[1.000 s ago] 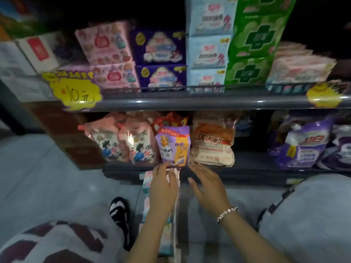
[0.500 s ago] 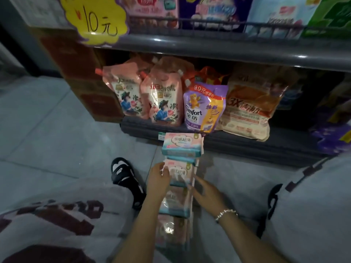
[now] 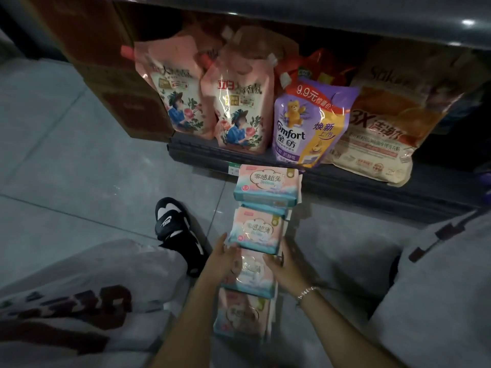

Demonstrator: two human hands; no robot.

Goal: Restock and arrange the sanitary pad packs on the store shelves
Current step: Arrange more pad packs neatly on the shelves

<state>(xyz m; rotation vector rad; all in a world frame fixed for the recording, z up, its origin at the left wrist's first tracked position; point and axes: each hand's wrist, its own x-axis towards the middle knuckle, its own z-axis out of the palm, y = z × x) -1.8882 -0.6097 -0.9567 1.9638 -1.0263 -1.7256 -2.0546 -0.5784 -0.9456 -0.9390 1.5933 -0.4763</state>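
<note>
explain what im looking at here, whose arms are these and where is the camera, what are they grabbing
No machine here: a person is working with bare hands. The one picture comes from a wide-angle camera worn on the person's head, looking forward and down, so the arms reach in from the bottom edge.

On the grey tiled floor lies a row of pink and teal plastic-wrapped sanitary pad packs, running from the person toward the dark bottom shelf. The left hand and right hand hold one pack in the middle of the row from either side. The right wrist wears a silver bracelet.

On the shelf stand two pink spouted pouches, a purple Comfort pouch and an orange bag. A black and white sandal shows at left.
</note>
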